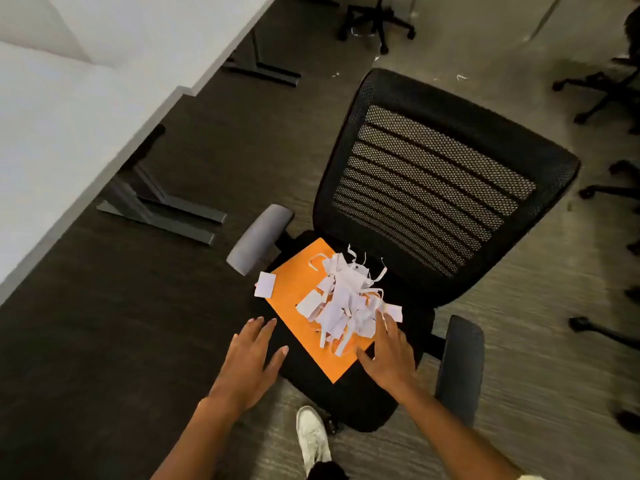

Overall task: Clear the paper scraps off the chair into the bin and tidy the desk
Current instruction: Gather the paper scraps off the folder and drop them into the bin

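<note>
Both hands, left (251, 358) and right (389, 355), fingers spread and empty, flank the orange paper sheet (304, 327) under white paper scraps (346, 303) on the black mesh office chair (429, 174).

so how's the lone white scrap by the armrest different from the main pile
The lone scrap is a single flat rectangle; the pile is a heap of many pieces and curly strips. The scrap hangs over the orange sheet's edge; the pile sits well on it, touching the right hand. Both are white paper.

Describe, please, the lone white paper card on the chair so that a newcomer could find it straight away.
Find the black mesh chair and the orange sheet on its seat. At that sheet's edge nearest the grey armrest lies a card. It is a flat rectangle lying apart from the pile of scraps.
</note>
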### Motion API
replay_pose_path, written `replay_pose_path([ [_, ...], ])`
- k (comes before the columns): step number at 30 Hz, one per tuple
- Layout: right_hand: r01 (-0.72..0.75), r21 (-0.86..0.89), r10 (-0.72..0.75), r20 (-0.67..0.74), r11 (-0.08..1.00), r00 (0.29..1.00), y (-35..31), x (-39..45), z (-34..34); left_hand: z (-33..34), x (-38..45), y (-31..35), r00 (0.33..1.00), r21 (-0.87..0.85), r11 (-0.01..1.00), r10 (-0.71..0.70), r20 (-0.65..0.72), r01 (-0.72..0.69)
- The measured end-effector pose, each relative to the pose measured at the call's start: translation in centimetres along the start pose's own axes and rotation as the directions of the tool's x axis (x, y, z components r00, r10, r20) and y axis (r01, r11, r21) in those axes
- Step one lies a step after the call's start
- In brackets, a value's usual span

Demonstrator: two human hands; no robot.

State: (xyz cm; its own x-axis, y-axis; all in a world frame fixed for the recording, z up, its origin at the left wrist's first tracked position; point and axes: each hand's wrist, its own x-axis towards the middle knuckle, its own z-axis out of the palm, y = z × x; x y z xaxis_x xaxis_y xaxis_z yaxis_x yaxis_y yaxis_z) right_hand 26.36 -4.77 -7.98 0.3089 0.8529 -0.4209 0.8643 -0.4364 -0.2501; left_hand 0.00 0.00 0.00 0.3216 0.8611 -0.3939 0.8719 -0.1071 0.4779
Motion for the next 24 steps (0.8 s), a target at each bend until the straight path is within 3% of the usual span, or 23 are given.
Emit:
replay_pose_path([
  [12,-0.095,0.096,0.085,0.102,0.991,0.991,1.7,8.8,7.2,8.4,9.6,-3.9,0.992,0.035,0.997,0.067,0.107,-0.071],
  [24,-0.099,0.052,0.096,0.054,0.994,0.994,3.4,14.1,14.2,15.0,17.9,-5.5,0.992,0.149,0.986,0.064,0.109,-0.08],
])
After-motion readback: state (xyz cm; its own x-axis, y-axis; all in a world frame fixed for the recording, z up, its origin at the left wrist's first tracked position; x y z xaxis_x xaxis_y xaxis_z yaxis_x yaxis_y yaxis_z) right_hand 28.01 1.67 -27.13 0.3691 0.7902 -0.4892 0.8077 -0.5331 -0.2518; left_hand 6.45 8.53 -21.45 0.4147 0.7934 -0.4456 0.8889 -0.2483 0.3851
